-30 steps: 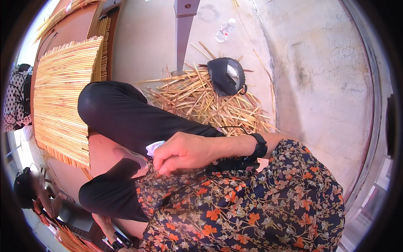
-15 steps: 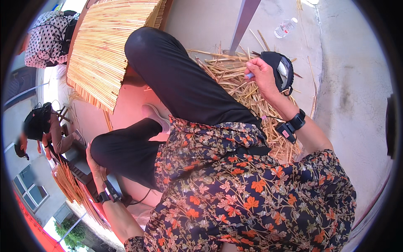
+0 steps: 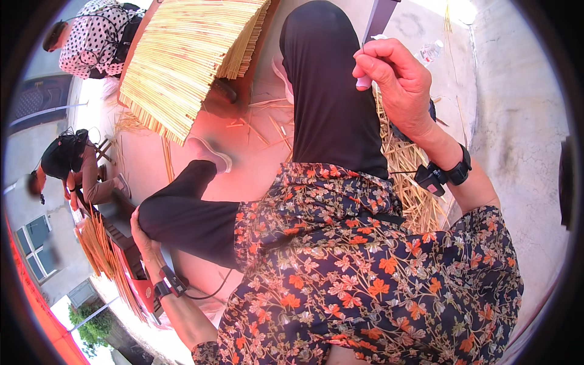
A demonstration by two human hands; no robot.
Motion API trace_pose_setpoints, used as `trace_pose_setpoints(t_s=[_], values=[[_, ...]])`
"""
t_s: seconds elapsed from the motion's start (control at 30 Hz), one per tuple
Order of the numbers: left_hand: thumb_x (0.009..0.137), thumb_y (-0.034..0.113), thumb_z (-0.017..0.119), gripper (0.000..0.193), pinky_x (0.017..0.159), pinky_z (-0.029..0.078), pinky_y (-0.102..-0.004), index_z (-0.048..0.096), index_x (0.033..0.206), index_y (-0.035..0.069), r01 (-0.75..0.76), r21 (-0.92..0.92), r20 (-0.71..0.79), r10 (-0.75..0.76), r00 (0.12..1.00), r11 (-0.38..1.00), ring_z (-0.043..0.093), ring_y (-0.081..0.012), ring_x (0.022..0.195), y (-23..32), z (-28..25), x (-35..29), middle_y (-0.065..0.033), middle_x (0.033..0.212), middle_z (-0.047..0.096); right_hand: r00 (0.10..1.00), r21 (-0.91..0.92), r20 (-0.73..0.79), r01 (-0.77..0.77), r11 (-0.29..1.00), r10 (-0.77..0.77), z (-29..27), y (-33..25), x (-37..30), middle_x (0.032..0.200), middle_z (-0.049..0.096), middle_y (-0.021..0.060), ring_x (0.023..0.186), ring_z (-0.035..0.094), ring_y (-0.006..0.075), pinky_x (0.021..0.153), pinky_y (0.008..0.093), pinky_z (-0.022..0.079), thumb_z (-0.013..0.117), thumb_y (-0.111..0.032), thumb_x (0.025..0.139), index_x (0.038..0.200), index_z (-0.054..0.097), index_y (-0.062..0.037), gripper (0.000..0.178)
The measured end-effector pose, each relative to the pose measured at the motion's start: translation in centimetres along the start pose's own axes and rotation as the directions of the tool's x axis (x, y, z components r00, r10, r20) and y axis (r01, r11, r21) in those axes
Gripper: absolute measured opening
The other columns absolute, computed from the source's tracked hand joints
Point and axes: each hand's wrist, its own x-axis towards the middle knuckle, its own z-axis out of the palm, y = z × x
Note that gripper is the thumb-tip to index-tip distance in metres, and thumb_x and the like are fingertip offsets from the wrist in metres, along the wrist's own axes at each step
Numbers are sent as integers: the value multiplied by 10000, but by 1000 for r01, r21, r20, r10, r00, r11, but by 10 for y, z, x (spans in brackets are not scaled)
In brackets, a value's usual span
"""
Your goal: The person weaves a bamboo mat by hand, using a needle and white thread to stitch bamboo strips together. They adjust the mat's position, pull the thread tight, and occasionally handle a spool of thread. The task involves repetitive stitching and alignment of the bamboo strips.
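My right hand (image 3: pixel 398 82) is raised beside my right knee, its fingers curled in toward the thumb. A small pale lilac piece (image 3: pixel 364 83) shows at the fingers; whether it is held or wrapped round a finger I cannot make out. My left hand (image 3: pixel 143 238) lies along the outside of my bent left knee (image 3: pixel 161 213), its fingers lying against the black trouser cloth and partly hidden. A mat of yellow reed stalks (image 3: pixel 176 58) lies on the bench ahead, its near end hanging over the edge.
Loose straw (image 3: pixel 420 204) is heaped on the floor at my right, with a clear plastic bottle (image 3: pixel 431 52) beyond it. A metal post (image 3: pixel 380 18) stands ahead. Two other people sit at the left, one in a polka-dot top (image 3: pixel 91 42). Bundled reeds (image 3: pixel 103 258) stand near my left arm.
My right hand has risen from above the straw, closer to view. My right knee has swung to the right, now covering much of the straw and the black bag. My left hand stays on the knee.
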Motion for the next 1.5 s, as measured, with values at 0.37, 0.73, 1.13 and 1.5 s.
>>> trace_pose_setpoints(t_s=[0.37,0.73,1.13,1.5], values=[[982,185,601,213,769,488,-269,637,884,-2,-133,859,84,119,989,494,589,-103,805,4,12,23,-12,846,626,968,-374,227,189,908,-109,27,34,66,755,622,40,617,596,100,580,236,489,655,-83,931,969,652,-11,82],[855,39,604,248,822,522,-438,656,1093,-7,-907,324,884,-428,189,270,656,-399,928,-133,254,-12,-205,1031,686,981,-570,196,105,815,10,19,50,72,793,647,60,616,582,92,551,228,459,639,-6,916,954,667,17,53],[885,-5,501,240,760,546,-460,619,1093,-28,-816,489,627,-775,84,308,678,-373,906,-157,243,-30,-215,961,681,982,-682,190,137,718,-7,2,64,20,903,683,93,629,553,62,578,178,434,624,7,951,1049,657,45,110],[917,12,479,272,767,534,-485,602,1158,-18,-679,643,563,-819,106,354,670,-395,911,-161,210,-30,-235,974,676,887,-727,414,187,661,205,39,-17,23,823,699,115,564,559,174,574,290,460,668,38,880,1001,662,21,123]])
